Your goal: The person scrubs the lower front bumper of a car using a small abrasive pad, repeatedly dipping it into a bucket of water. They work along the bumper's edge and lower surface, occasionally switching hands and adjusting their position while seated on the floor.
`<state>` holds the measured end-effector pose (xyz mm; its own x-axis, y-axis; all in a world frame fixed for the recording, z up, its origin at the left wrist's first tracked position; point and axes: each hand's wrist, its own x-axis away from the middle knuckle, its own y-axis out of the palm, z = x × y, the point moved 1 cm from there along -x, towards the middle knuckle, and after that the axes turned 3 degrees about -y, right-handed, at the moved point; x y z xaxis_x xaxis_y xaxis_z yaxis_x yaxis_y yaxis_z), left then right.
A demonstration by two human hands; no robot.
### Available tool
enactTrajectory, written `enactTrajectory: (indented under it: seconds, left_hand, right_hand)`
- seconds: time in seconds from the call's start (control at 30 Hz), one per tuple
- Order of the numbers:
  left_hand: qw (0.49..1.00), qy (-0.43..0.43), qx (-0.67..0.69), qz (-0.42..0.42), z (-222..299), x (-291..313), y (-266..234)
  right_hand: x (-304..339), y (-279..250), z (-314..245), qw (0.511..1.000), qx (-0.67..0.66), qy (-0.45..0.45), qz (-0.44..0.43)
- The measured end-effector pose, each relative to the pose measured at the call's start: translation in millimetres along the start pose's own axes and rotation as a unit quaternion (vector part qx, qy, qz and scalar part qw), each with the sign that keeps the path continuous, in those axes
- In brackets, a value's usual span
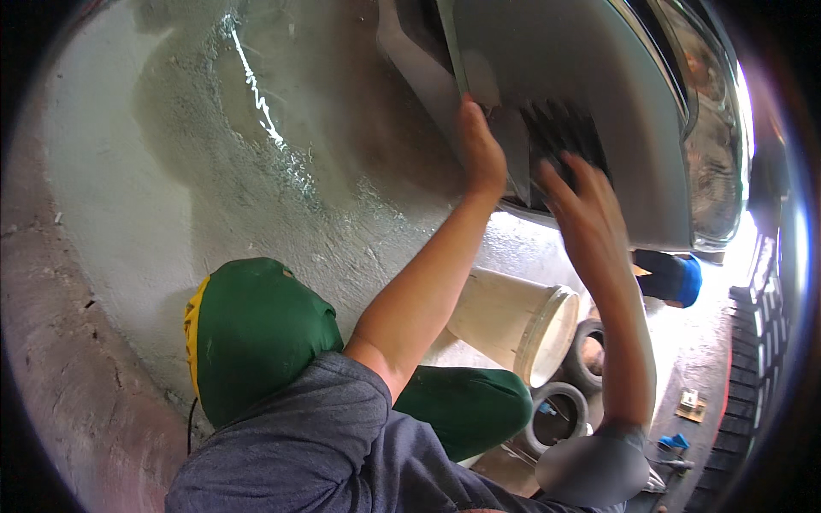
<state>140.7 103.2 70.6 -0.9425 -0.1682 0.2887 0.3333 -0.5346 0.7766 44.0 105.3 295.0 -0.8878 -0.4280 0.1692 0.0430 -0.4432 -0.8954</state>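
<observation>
The grey car bumper [637,111] fills the upper right, with a dark slatted vent [564,128] in it. My left hand [483,152] is raised to the bumper's edge, its thumb against the lower end of a pale narrow strip [453,51]. Its other fingers are mostly hidden, but the hand looks closed on the edge. Just below the vent is my right hand [592,205], slightly smeared by motion. Its fingers are spread, the tips at or close to the slats, and nothing shows in them.
A whitish bucket [496,316] lies tipped beyond my knees, beside two tyres [560,419]. Wet concrete floor [248,188] spreads to the left. The headlight [718,162] borders the bumper. A blue-ended cylinder [687,280] sits below it, and a blue scrap [674,441] lies lower right.
</observation>
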Motion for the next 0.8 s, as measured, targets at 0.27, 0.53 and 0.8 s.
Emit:
enactTrajectory:
  seconds: [0.27, 0.53, 0.8]
  left_hand:
    - [0.945, -0.179, 0.253, 0.105, 39.8, -30.6, -10.5]
    - [0.905, -0.267, 0.304, 0.133, 24.7, -15.6, -12.7]
    - [0.879, -0.281, 0.343, 0.174, 25.6, -6.7, 6.5]
  right_hand:
    - [-200.9, 39.0, 6.0, 0.949, 0.249, -0.177, 0.075]
    - [-149.9, 82.7, 9.4, 0.925, 0.253, -0.272, -0.083]
    - [-149.6, 89.4, 3.0, 0.922, 0.287, -0.239, -0.099]
